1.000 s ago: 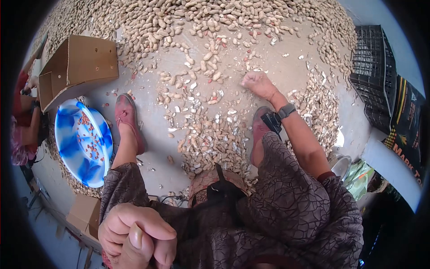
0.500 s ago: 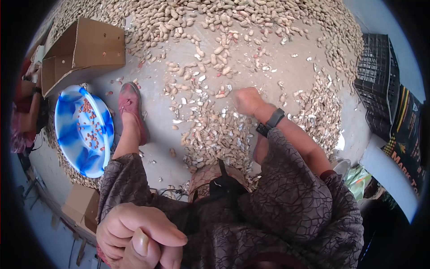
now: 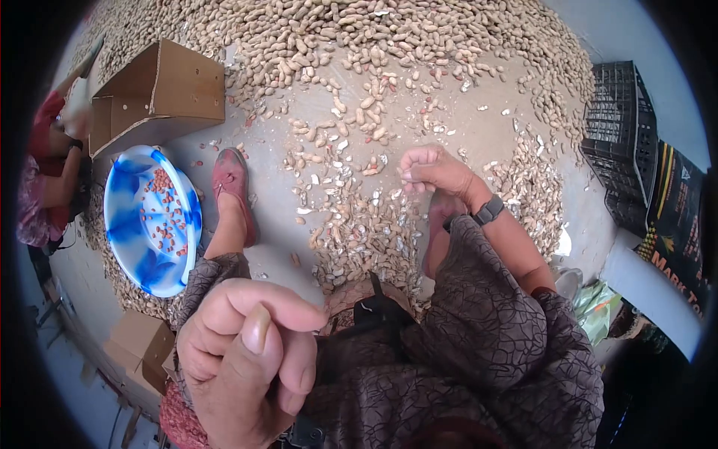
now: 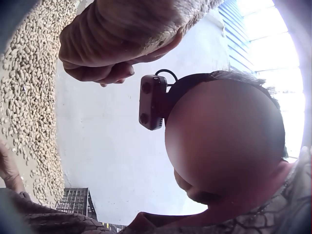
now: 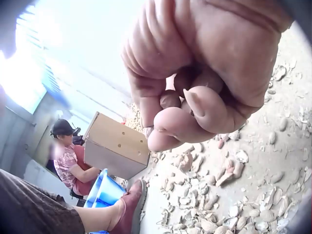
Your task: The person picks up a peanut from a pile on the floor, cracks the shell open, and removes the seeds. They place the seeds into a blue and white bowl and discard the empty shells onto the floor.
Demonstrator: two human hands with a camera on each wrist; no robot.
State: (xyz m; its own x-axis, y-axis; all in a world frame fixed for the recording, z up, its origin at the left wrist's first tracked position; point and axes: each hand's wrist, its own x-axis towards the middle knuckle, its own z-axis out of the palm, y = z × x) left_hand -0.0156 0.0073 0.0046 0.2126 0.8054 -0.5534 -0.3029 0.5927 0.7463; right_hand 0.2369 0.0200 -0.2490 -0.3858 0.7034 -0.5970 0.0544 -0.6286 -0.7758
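Observation:
My right hand hovers over scattered peanut shells between my feet. In the right wrist view its curled fingers hold several reddish-brown peanut kernels against the palm. My left hand is raised close to the head camera, fingers curled and the thumb pressed against the index finger. Nothing shows between its fingers, and the inside of its palm is hidden. A blue-and-white basin beside my left foot contains loose peanut kernels.
A large pile of unshelled peanuts spreads along the far side. An open cardboard box stands behind the basin, with another person seated beyond it. A black crate and a printed sack are at the right.
My right hand has come back toward me from farther out on the floor, and its fingertips have turned into view. The left hand has risen nearer the head camera, staying curled.

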